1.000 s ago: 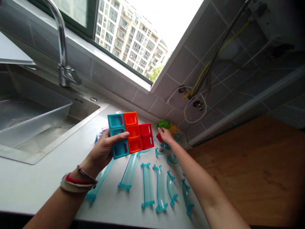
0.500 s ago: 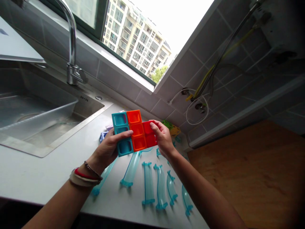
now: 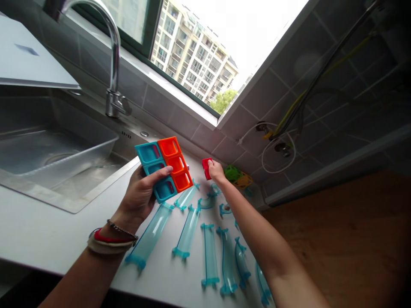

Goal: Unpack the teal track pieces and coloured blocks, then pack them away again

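Note:
My left hand [image 3: 144, 184] is closed on a pair of joined plastic block strips, one teal [image 3: 157, 171] and one orange [image 3: 175, 163], each made of three square cells. The thumb lies across the front of them. Farther right and lower over the counter, my right hand [image 3: 217, 171] grips a small red plastic block [image 3: 207, 168], apart from the other strips. Below both hands, several translucent teal track pieces [image 3: 210, 254] lie spread on the counter, some straight and some curved.
A steel sink [image 3: 67, 196] with a clear plastic bin [image 3: 105, 147] in it and a chrome faucet [image 3: 114, 64] are on the left. Green pieces [image 3: 231, 173] and yellow pieces [image 3: 244, 180] sit by the tiled wall. A wooden board [image 3: 334, 239] is at the right.
The red block has come away from the orange strip and moved right with my right hand. My left hand has tilted the teal and orange strips. The view has shifted slightly left.

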### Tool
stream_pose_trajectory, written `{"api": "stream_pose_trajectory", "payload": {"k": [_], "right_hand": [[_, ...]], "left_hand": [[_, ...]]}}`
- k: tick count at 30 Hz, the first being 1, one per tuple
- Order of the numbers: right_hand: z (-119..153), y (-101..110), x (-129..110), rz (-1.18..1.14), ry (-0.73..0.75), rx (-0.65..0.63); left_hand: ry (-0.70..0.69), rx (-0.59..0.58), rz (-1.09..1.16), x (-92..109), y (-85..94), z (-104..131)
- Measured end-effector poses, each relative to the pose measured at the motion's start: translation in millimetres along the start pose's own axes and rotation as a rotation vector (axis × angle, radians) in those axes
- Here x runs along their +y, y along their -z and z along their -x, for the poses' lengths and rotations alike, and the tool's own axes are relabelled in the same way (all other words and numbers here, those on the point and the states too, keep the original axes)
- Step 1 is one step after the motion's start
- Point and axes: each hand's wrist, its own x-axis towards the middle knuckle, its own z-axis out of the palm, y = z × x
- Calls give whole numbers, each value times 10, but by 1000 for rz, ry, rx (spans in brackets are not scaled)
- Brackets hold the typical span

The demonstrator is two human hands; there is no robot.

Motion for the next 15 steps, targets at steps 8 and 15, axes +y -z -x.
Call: {"api": "stream_pose_trajectory", "payload": {"k": [8,15], "right_hand": [[-240,-259,150,301,30,-100],[-383,-44,203,392,59,-203]], "left_hand": [[0,-26,-17,51,78,-36],[6,-19,-7,63,86,-45]]}}
